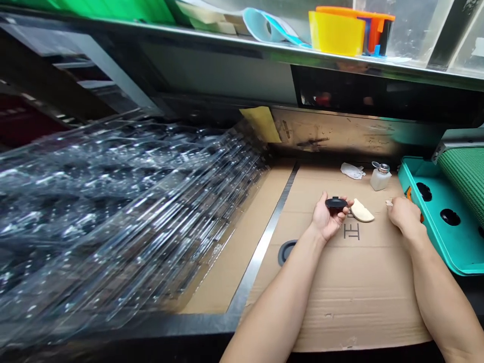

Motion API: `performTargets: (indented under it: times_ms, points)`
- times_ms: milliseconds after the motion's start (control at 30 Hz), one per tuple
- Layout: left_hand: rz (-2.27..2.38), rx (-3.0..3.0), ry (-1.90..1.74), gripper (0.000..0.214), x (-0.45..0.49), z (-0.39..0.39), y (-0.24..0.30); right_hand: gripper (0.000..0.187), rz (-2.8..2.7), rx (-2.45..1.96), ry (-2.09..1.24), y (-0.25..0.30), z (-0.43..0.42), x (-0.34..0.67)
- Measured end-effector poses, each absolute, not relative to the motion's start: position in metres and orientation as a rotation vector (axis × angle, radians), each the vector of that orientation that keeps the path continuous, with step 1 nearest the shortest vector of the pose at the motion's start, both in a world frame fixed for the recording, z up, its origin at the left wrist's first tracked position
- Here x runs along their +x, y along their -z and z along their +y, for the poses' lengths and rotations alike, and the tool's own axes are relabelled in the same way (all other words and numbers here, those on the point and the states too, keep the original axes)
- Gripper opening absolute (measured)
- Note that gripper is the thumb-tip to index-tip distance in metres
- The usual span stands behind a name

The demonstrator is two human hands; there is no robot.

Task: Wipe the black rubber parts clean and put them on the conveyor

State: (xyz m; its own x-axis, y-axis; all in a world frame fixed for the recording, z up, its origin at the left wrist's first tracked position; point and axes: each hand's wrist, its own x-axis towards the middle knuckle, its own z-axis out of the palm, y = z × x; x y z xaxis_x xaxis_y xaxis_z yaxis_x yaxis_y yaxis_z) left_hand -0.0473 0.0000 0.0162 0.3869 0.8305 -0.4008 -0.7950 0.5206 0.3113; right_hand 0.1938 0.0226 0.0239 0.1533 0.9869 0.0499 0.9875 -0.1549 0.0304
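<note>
My left hand point(328, 218) is palm up over the cardboard sheet point(355, 282) and holds a small black oval part point(336, 203) between thumb and fingers. A cream, half-moon shaped pad point(362, 211) lies on the cardboard just right of that hand. My right hand point(404, 214) rests further right by the teal tray point(438, 217), fingers curled, with something small and pale at its fingertips that I cannot make out.
A large stack of clear plastic trays point(113, 222) fills the left side. A small dispenser bottle point(380, 176) and a crumpled white wipe point(352, 170) sit at the back. A metal strip point(264, 242) edges the cardboard. Yellow and orange containers point(336, 33) stand on the upper shelf.
</note>
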Motion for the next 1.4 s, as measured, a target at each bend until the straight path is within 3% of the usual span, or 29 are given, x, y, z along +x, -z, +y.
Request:
performTargets:
  times_ms: [100, 300, 600, 1133, 1400]
  points:
    - [0.58, 0.062, -1.012, 0.065, -0.049, 0.0, -0.016, 0.03, -2.072, -2.281, -0.057, -0.025, 0.025, 0.19]
    - [0.66, 0.116, -1.007, 0.063, -0.044, 0.001, -0.012, 0.032, -2.054, -1.572, -0.28, -0.03, 0.015, 0.161]
    - [0.854, 0.436, -1.045, 0.054, -0.021, -0.004, -0.001, 0.025, -2.184, -1.24, -0.392, -0.02, 0.0, 0.131]
    - [1.027, 0.773, -0.98, 0.06, -0.015, -0.005, 0.005, 0.026, -2.476, -1.421, -0.062, -0.023, -0.006, 0.124]
    - [0.913, 0.775, -1.009, 0.048, -0.015, -0.006, 0.004, 0.03, -2.453, -1.437, -0.104, -0.022, -0.007, 0.124]
